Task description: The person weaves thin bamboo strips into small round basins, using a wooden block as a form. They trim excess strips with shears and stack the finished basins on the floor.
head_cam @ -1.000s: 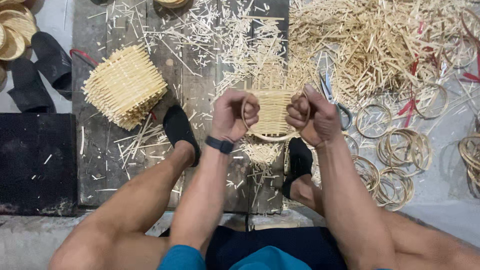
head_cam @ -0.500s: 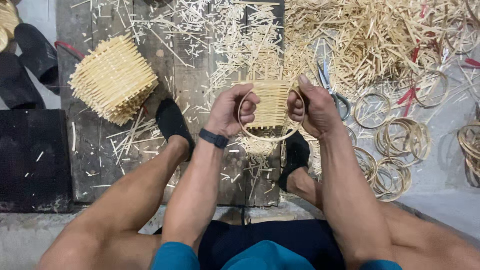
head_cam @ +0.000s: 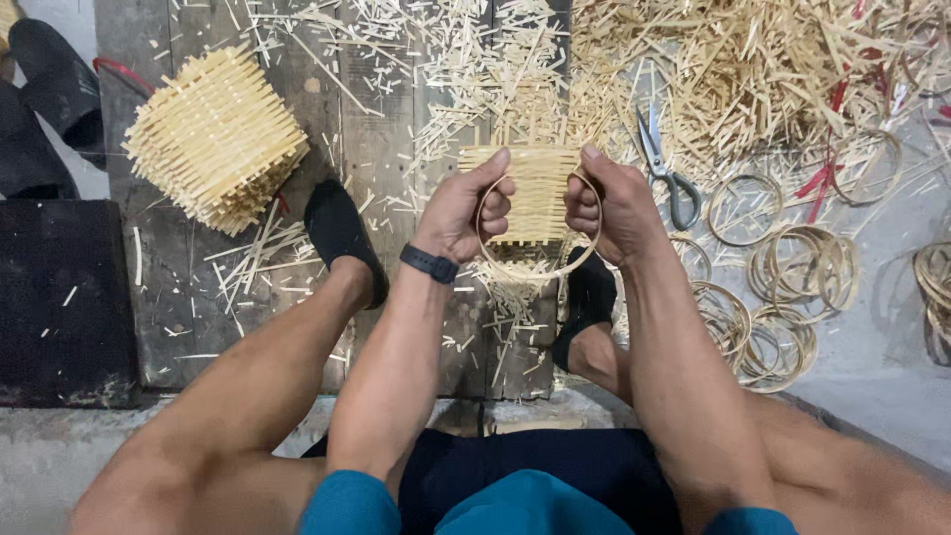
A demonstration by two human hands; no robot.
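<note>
My left hand (head_cam: 464, 210) and my right hand (head_cam: 606, 206) hold a small woven bamboo basket (head_cam: 535, 193) between them, with a thin bamboo ring (head_cam: 540, 272) around its near rim. Both hands are closed on the ring and the basket's sides, thumbs pointing up along the weave. A black band sits on my left wrist. The basket hangs above the wooden board, between my two feet in black socks.
A stack of woven bamboo mats (head_cam: 216, 139) lies at the left on the wooden board (head_cam: 381, 159). Scissors (head_cam: 666, 163) lie right of the basket. Loose bamboo rings (head_cam: 783, 287) and a heap of strips (head_cam: 753, 69) cover the right. Black shoes (head_cam: 40, 109) are far left.
Both hands have lifted and turned the basket slightly, so the ring now sits lower around its near rim. The view has shifted a little; nothing else has moved.
</note>
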